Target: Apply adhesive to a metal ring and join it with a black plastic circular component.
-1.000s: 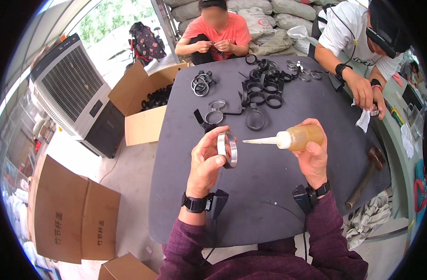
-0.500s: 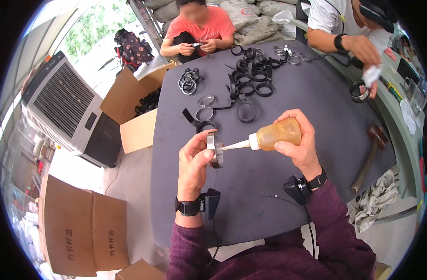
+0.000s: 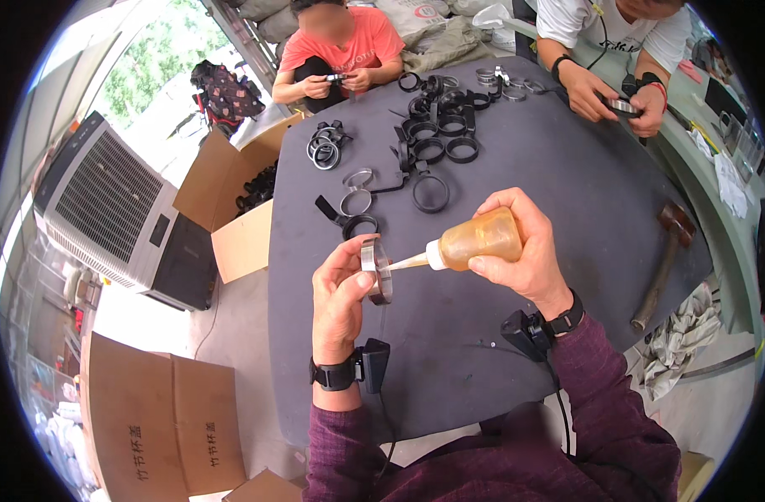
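Observation:
Between its thumb and fingers, my left hand [image 3: 336,297] grips a silver metal ring [image 3: 374,266] on edge above the table. My right hand [image 3: 529,255] is wrapped round an amber squeeze bottle [image 3: 483,239] with a white collar, tipped on its side. The bottle's thin pale nozzle points left into the ring's opening; whether it touches the inner wall I cannot tell. Just beyond my left hand lies a black ring with a strap [image 3: 357,224]. Farther off are a larger thin black ring [image 3: 430,193] and a pair of silver rings [image 3: 356,201].
A grey-covered table [image 3: 449,360] carries a pile of black rings [image 3: 449,125], a small heap of rings [image 3: 325,149] and a hammer [image 3: 663,259]. Two people sit across it, handling rings. An open carton [image 3: 240,243] and an air cooler [image 3: 119,205] stand to the left.
The view has shifted slightly; my bottle nozzle stays at the ring. The person at the right now holds a ring in both hands, and the white cloth-like thing no longer shows in their hand.

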`<state>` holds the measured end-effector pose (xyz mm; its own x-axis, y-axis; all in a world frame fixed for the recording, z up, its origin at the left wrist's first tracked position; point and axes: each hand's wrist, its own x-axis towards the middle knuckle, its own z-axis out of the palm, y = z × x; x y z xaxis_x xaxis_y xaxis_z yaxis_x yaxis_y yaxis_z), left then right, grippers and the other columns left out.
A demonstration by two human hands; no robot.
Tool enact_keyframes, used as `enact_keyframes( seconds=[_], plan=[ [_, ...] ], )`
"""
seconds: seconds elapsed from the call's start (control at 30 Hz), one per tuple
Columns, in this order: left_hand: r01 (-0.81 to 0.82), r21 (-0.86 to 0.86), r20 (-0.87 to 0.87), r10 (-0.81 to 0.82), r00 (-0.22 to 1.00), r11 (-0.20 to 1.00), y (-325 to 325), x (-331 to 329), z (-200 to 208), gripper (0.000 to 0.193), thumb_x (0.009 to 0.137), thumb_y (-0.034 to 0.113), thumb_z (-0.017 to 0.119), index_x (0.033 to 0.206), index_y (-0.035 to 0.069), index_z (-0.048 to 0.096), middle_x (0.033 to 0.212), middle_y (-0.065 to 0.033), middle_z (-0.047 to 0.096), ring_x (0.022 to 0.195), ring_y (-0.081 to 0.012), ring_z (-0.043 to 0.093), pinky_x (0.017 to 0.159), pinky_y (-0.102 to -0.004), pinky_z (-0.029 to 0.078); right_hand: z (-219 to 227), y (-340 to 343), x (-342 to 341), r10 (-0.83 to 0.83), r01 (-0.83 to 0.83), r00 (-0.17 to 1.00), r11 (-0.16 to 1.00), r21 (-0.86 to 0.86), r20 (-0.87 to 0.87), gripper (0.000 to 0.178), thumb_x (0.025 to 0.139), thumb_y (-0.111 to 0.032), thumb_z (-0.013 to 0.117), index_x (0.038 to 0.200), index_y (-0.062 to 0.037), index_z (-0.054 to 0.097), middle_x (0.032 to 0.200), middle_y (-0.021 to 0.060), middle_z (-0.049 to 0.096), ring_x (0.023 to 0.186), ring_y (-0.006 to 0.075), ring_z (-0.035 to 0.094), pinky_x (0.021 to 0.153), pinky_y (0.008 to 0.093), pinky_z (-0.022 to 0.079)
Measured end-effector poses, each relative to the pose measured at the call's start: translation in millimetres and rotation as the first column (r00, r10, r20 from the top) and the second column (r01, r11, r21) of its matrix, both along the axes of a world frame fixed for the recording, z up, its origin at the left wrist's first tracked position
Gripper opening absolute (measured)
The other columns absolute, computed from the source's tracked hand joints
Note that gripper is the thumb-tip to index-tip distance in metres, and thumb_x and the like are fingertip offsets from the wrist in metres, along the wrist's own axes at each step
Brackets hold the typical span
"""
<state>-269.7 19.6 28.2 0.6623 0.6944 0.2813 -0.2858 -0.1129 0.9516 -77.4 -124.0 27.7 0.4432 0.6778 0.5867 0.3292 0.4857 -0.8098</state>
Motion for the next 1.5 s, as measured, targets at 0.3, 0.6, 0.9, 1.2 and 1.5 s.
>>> enact_keyframes(
  seconds=[0.3,0.6,0.9,1.2,1.5],
  plan=[
    [0.015,-0.044,-0.005,-0.015,1.0,0.999,2,1,-1,0.069,0.071,0.039,0.069,0.12,-0.008,0.053,0.089,-0.0071,0.058,0.07,-0.0134,0.058,0.059,-0.0225,0.045,1,1,2,-0.035,0.035,0.998,0.999,-0.002,0.059,0.045,0.064,-0.011,0.078,0.1,-0.0053,0.052,0.088,0.0036,0.058,0.081,0.0102,0.056,0.072,0.0262,0.047],
    [0.101,-0.221,0.28,-0.036,0.959,0.97,2,7,-10,0.067,0.074,0.036,0.068,0.126,0.001,0.042,0.099,-0.0134,0.06,0.096,-0.0329,0.064,0.088,-0.0488,0.049,-7,0,13,0.244,-0.225,0.75,0.968,0.11,-0.615,0.031,0.077,-0.012,0.067,0.103,-0.0055,0.052,0.092,0.0058,0.061,0.069,0.01,0.054,0.058,0.0252,0.043],
    [-0.133,0.48,-0.638,0.449,0.625,0.867,2,4,-48,0.055,0.064,0.025,0.079,0.105,-0.001,0.053,0.087,-0.0117,0.063,0.081,-0.0248,0.061,0.072,-0.0356,0.05,-11,0,27,0.427,-0.172,0.598,0.895,0.413,-0.678,0.03,0.083,-0.021,0.063,0.108,-0.0069,0.054,0.097,0.0076,0.063,0.06,0.0124,0.049,0.054,0.0277,0.038],
    [0.306,0.685,-0.717,0.536,0.447,0.661,-18,-17,-36,0.07,0.064,0.033,0.081,0.118,0.001,0.049,0.094,-0.0168,0.064,0.093,-0.0337,0.06,0.08,-0.0405,0.049,-9,-3,34,0.423,-0.184,0.665,0.891,0.414,-0.616,0.038,0.082,-0.021,0.063,0.115,-0.0051,0.054,0.102,0.011,0.063,0.06,0.0144,0.047,0.055,0.028,0.036],
    [0.606,0.731,-0.679,0.247,0.692,0.314,14,-16,-26,0.084,0.054,0.007,0.079,0.132,0.008,0.047,0.122,-0.0146,0.054,0.108,-0.0348,0.052,0.091,-0.0407,0.047,-8,-7,35,0.498,-0.253,0.642,0.856,0.452,-0.584,0.042,0.081,-0.023,0.064,0.117,-0.0042,0.053,0.101,0.0097,0.062,0.058,0.0142,0.045,0.055,0.0274,0.036]
  ],
)
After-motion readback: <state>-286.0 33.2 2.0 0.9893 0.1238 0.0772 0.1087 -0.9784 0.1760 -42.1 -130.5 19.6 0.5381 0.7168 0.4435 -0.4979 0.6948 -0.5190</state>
